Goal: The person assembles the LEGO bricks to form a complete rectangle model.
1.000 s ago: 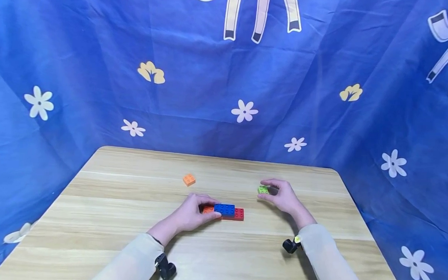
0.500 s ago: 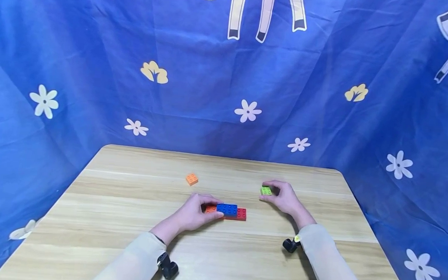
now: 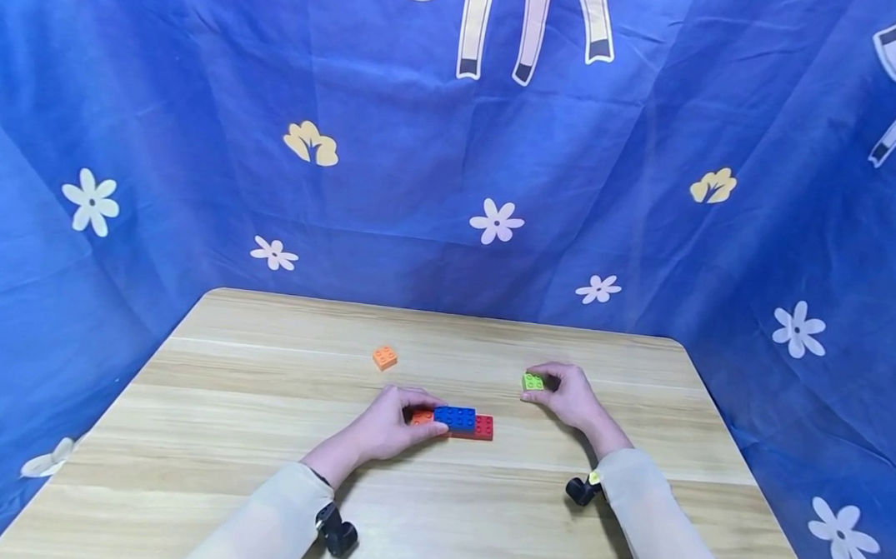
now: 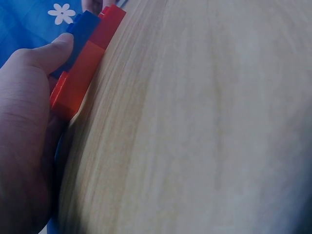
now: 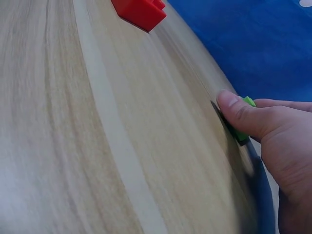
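The left hand point(image 3: 387, 424) grips a blue brick point(image 3: 454, 418) (atop an orange brick point(image 4: 79, 80) and red brick point(image 3: 484, 428)); the right hand point(image 3: 572, 397) pinches a green brick point(image 3: 533, 382) nearer the surface's far edge point(image 3: 446, 317).

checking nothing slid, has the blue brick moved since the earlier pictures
No: against the table's far edge and the loose orange brick, the blue brick keeps its place; the head view itself shifted slightly.

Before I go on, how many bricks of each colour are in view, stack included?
Orange: 2, the loose orange brick and the stacked orange brick
Red: 1 red brick
Blue: 1 blue brick
Green: 1 green brick
Total: 5
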`<state>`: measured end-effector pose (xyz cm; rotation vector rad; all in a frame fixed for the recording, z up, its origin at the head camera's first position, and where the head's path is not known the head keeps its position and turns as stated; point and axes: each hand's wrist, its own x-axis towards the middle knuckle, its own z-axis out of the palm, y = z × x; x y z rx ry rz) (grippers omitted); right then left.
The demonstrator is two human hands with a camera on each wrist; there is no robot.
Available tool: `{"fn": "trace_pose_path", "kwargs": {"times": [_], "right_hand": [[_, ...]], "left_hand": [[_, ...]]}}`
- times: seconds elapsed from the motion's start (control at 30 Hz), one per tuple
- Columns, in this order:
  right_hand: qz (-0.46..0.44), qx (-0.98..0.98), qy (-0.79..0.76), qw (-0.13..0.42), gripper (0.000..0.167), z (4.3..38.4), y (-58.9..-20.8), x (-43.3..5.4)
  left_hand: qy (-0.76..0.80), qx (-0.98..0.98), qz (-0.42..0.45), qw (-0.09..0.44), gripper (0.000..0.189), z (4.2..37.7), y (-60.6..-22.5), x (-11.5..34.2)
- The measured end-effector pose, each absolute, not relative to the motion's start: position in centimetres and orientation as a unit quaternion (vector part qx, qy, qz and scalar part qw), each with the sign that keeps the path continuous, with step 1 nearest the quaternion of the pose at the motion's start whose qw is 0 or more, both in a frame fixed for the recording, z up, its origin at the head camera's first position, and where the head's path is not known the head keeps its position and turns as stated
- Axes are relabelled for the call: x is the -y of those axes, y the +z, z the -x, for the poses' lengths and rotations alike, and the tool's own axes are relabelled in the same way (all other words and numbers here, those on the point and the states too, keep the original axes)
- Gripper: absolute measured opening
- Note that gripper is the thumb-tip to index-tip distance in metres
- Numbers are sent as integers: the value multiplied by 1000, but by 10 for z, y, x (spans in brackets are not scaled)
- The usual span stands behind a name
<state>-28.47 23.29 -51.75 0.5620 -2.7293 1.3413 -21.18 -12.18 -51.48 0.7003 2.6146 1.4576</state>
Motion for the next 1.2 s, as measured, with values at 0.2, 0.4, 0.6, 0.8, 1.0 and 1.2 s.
{"fn": "trace_pose_path", "kwargs": {"times": [0.2, 0.4, 0.6, 0.8, 1.0, 1.2], "right_hand": [[-173, 882, 439, 25, 49, 281, -511, -233], [-177, 871, 456, 26, 49, 278, -501, -231], [-188, 873, 449, 34, 49, 274, -493, -229], [-199, 873, 443, 42, 48, 269, -487, -225], [-217, 861, 458, 44, 46, 264, -485, -218], [-238, 853, 463, 44, 45, 257, -483, -210]], "left_hand": [[472, -851, -228, 34, 35, 213, -516, 122], [479, -845, -235, 33, 36, 213, -515, 122], [474, -848, -236, 28, 37, 214, -516, 123], [467, -849, -246, 21, 34, 215, -516, 122], [462, -850, -253, 20, 32, 216, -514, 122], [456, -854, -249, 23, 33, 216, -514, 122]]}}
